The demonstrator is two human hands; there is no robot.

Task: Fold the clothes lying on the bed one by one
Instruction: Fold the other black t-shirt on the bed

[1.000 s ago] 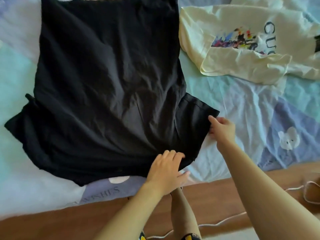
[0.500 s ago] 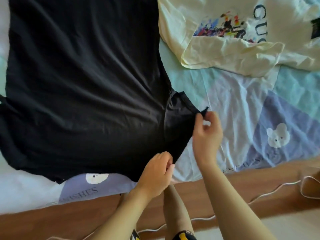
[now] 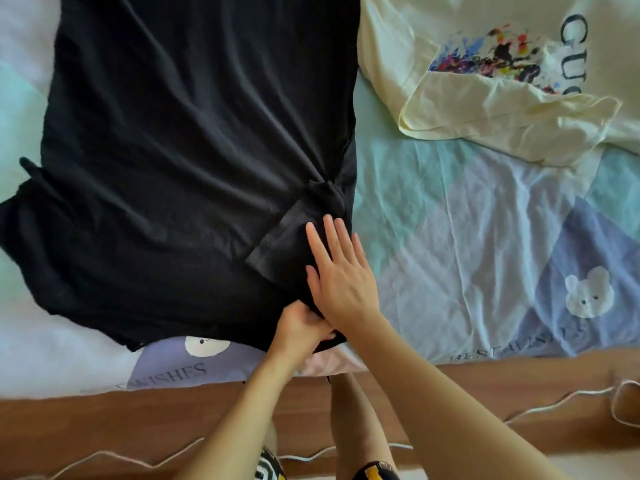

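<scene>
A black T-shirt (image 3: 180,161) lies spread on the bed, filling the left and middle of the head view. Its right sleeve (image 3: 287,237) is folded inward onto the shirt's body. My right hand (image 3: 339,271) lies flat with straight fingers on that folded sleeve, pressing it down. My left hand (image 3: 299,327) grips the shirt's near edge, just below the right hand, with curled fingers. A cream T-shirt (image 3: 502,109) with a colourful print lies crumpled at the upper right, apart from the black one.
The bed sheet (image 3: 467,237) is pastel blue, white and lilac with bear prints. The wooden bed edge (image 3: 104,420) runs along the bottom, with a white cable (image 3: 554,400) trailing over it. My legs show below the hands.
My right hand carried the black sleeve from the right side inward onto the shirt and now lies flat on it. My left hand stayed at the near edge.
</scene>
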